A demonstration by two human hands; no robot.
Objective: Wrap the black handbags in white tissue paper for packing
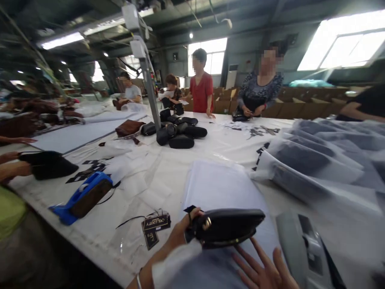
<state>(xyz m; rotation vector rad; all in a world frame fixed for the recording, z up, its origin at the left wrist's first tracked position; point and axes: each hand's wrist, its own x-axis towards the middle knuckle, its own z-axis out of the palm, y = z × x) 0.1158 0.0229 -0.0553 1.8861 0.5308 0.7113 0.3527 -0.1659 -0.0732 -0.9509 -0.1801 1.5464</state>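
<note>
A small black handbag (237, 224) with gold-coloured hardware is tilted on its side above the near part of the table. My left hand (185, 226) is closed around its left end. White translucent wrapping (177, 257) hangs below that hand. My right hand (264, 267) is under the bag's right side, palm up with the fingers spread; whether a fingertip touches the bag I cannot tell. Beneath the bag lies a stack of clear plastic sleeves (219, 180). Black hang tags with gold print (156, 221) rest left of my left hand.
A grey tape dispenser (296, 249) stands at right, a blue one (82, 196) at left. Bags in translucent wrapping (313, 156) pile up at the right. Black bags (180, 132) gather by a metal post (152, 88). At left, a person's hands hold a black bag (51, 164). Co-workers stand across the table.
</note>
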